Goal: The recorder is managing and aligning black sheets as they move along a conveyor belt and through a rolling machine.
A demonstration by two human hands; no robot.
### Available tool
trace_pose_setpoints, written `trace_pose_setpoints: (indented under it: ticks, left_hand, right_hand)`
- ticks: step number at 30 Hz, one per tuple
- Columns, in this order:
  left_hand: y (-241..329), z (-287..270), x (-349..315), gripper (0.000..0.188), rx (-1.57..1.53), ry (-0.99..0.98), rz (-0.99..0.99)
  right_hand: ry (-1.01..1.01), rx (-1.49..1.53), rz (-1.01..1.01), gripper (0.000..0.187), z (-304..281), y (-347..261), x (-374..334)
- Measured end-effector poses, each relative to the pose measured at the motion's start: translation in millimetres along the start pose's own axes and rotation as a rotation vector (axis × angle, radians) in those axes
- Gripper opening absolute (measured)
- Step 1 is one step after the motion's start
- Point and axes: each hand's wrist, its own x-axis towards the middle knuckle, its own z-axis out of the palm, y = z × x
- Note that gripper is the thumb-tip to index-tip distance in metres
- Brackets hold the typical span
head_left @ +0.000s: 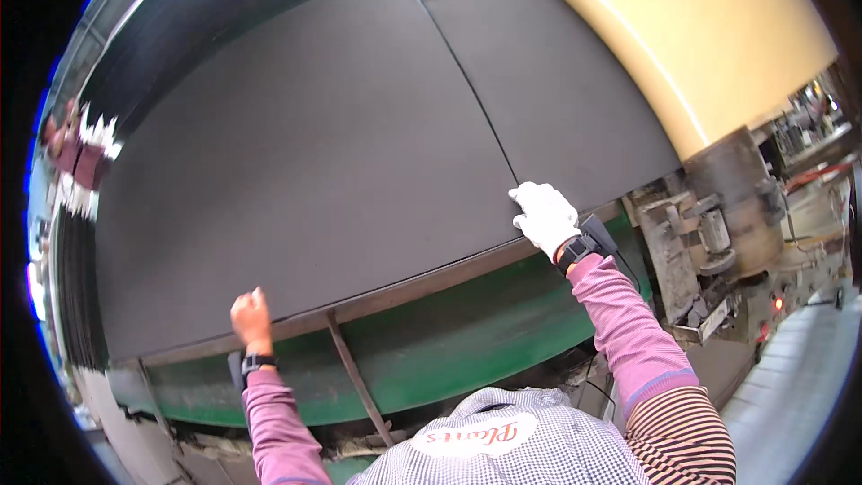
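A large dark grey sheet [296, 162] lies flat before me, with a second dark grey sheet [539, 63] to its right. A thin straight seam runs between the two. My left hand [251, 316], bare, is at the near edge of the larger sheet with its fingers curled closed; whatever is in them, if anything, is hidden. My right hand [545, 216], in a white glove, rests at the near end of the seam. Its fingers are bent together against the surface, and I cannot make out anything held in them.
Under the sheets' near edge runs a green panel [431, 341] with a metal strut [359, 377]. A big cream-yellow machine cover [709, 27] curves over the right. Below it sits grimy machinery [709, 233] with a lit red lamp [778, 304]. Another person [79, 153] stands at the far left.
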Motion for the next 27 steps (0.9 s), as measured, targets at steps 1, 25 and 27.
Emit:
trace_pose_setpoints:
  ticks: [1,25,27]
  left_hand:
    - [-22,2,-2,0.033,0.103,-0.036,-0.071]
    - [187,37,-92,0.03,-0.298,-0.505,0.615]
    - [210,36,-97,0.03,-0.329,-0.507,0.632]
  right_hand:
    - [0.003,-0.021,0.037,0.041,-3,14,-1]
    - [0.343,1.764,-1.22,0.021,-251,-141,-128]
    - [0.3,1.765,-1.238,0.021,-256,-144,-133]
